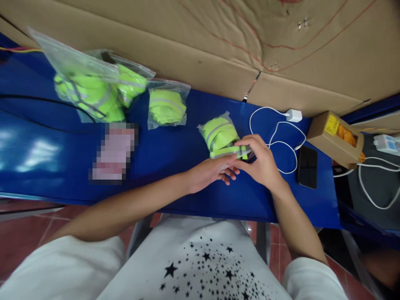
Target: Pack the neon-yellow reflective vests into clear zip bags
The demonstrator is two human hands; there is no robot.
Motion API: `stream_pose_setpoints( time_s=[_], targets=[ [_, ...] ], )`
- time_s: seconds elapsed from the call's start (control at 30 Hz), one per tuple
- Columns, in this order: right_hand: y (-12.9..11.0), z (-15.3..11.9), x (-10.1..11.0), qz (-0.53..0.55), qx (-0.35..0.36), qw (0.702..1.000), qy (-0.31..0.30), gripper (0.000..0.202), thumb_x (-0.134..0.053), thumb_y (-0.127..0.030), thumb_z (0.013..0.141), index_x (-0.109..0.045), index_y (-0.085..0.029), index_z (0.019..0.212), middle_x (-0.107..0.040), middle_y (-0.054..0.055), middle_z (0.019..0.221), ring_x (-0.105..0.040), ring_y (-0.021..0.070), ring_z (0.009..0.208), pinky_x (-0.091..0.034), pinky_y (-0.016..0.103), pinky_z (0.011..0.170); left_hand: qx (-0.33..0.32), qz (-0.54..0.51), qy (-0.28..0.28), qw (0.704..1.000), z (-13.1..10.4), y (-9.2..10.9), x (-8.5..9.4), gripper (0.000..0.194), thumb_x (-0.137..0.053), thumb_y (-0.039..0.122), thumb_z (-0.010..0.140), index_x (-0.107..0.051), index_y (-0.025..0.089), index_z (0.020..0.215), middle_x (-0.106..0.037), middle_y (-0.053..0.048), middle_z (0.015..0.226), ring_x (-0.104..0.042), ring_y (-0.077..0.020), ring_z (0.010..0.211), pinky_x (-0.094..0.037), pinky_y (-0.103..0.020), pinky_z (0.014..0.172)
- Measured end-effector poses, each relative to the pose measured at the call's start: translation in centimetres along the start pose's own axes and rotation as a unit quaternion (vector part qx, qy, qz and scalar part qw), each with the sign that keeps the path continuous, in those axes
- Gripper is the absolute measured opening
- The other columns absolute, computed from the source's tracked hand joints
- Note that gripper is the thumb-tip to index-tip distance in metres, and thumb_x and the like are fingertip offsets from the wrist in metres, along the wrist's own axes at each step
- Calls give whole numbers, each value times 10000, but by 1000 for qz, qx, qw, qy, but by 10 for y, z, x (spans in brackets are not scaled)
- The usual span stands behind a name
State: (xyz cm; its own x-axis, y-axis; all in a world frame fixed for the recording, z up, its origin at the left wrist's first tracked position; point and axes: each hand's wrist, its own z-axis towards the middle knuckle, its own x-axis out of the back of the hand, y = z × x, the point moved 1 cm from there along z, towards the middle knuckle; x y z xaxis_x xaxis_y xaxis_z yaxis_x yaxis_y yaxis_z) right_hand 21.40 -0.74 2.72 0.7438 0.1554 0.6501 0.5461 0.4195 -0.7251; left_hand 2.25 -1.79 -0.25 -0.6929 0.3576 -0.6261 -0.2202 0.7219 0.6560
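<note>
On the blue table (162, 162), right of the middle and towards the far side, lies a clear bag (220, 131) with a rolled yellow-green strap inside, a pale grey stripe running along it. The right hand (261, 160) pinches the near right end of this bag between thumb and fingers, where a fold of the strap and some loose plastic show. The left hand (215, 171) comes in from the near left with its fingers loosely curled and its thumb at the bag's near edge; whether it grips the plastic I cannot tell. Farther left, along the cardboard wall (200, 62), a single bagged strap (167, 106) lies apart, and beyond it two more bags (93, 93) of the same stuff overlap. Near these is a pinkish item (114, 152), too blurred to make out. To the right of the hands, a white cable (279, 141) loops from a white plug (294, 115), with a dark phone (307, 166) beside it and a cardboard box (333, 143) with a yellow label just past that
</note>
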Motion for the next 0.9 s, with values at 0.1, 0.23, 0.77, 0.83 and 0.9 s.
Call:
stream_pose_setpoints(
  time_s=[0.1,0.23,0.77,0.83,0.9],
  targets=[
    [0,1,-16,-32,-28,998,43,248,-794,-249,818,-633,-253,1007,-627,44,1050,-624,213,977,-532,352,841,-20,58,-2,998,-1,-7,-4,501,-719,639,850,-697,154,974,-693,-77,932,-639,-170,822,-498,-283,703],
    [-2,3,-27,-56,-64,992,91,238,-813,-305,818,-625,-244,951,-626,42,1020,-612,207,949,-523,344,812,-126,350,-94,924,-17,-11,-18,377,-705,539,900,-728,184,1024,-727,-95,1019,-659,-184,854,-521,-308,770],
    [-44,-5,27,346,-145,918,-132,517,-823,-436,845,-595,-261,1274,-702,7,1004,-698,121,649,-636,261,572,-424,567,29,705,-59,53,-4,454,-788,338,871,-698,283,1314,-701,-92,1360,-655,-283,1272,-448,-437,1179],
    [-48,-5,36,331,-148,920,-147,468,-765,-459,897,-623,-248,1291,-716,27,991,-706,130,659,-641,274,591,-436,548,23,714,-64,54,-10,424,-734,291,920,-674,268,1339,-702,-109,1343,-676,-257,1228,-517,-378,1086],
    [-50,-3,45,305,-178,923,-152,390,-763,-469,895,-679,-215,1178,-713,25,875,-686,130,637,-614,261,559,-448,522,-6,726,-68,52,-18,414,-692,254,953,-642,227,1363,-703,-133,1301,-685,-231,1192,-543,-338,1030]
  ],
)
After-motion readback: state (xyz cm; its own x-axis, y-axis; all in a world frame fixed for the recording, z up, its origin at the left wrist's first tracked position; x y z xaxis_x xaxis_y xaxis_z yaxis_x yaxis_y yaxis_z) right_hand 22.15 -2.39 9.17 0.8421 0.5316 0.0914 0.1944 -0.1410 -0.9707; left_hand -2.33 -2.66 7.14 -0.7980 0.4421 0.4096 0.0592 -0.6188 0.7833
